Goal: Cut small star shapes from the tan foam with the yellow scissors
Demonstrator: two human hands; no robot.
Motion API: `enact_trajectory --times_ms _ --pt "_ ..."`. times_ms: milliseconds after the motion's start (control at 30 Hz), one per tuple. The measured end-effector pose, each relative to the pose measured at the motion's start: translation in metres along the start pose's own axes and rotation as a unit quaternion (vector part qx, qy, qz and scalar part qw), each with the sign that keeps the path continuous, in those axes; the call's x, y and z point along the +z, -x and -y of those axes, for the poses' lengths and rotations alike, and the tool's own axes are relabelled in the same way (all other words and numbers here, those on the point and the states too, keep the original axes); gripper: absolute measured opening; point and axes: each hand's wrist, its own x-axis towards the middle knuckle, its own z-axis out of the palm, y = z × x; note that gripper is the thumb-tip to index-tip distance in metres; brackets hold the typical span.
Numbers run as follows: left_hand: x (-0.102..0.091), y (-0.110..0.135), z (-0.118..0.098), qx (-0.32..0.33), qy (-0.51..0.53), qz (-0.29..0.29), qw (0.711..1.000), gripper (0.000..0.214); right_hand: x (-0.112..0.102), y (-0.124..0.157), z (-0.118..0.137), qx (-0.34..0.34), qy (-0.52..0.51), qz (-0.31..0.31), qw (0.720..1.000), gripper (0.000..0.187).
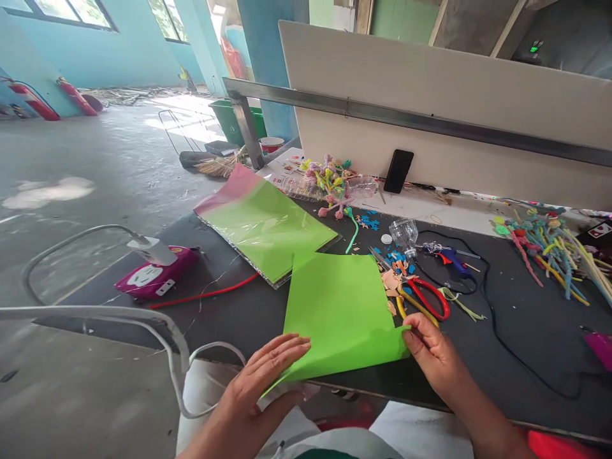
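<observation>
At the near edge of the counter [478,376], the left hand [265,376] lies open on a lime-green paper sheet [339,312], the right hand [428,354] pinching its corner beside red-handled scissors [429,299].

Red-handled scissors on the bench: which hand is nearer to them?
Right. The right hand grips a corner of the green sheet just below the red-handled scissors; the left hand rests farther away, at the sheet's opposite side.

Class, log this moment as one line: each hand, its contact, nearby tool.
left hand: resting on green paper sheet | right hand: pinching its corner | nearby: red-handled scissors
</observation>
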Motion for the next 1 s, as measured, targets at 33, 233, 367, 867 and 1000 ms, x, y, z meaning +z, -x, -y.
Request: enact_trajectory --times_ms 33,233,367,867,1000 --pt "0.001 0.001 0.001 -0.007 0.001 0.004 1.000 0.046 -0.002 0.001 0.002 -0.001 -0.022 0.014 1.000 0.023" --pt "0.007 0.000 0.005 -0.039 0.086 -0.012 0.995 0.038 -0.005 0.006 0.003 0.017 -0.152 -0.002 0.988 0.019" --pt "0.010 -0.004 0.006 -0.006 0.080 0.017 0.997 0.024 0.003 0.005 0.000 0.042 -0.166 -0.061 0.983 0.022" --pt "0.012 -0.022 -0.006 -0.231 0.215 -0.025 0.949 0.033 0.010 -0.027 0.020 0.012 -0.173 -0.072 0.982 0.027" --pt "0.015 -0.026 0.003 -0.247 0.317 -0.023 0.915 0.041 0.011 -0.015 0.021 -0.030 -0.241 0.018 0.970 0.062"
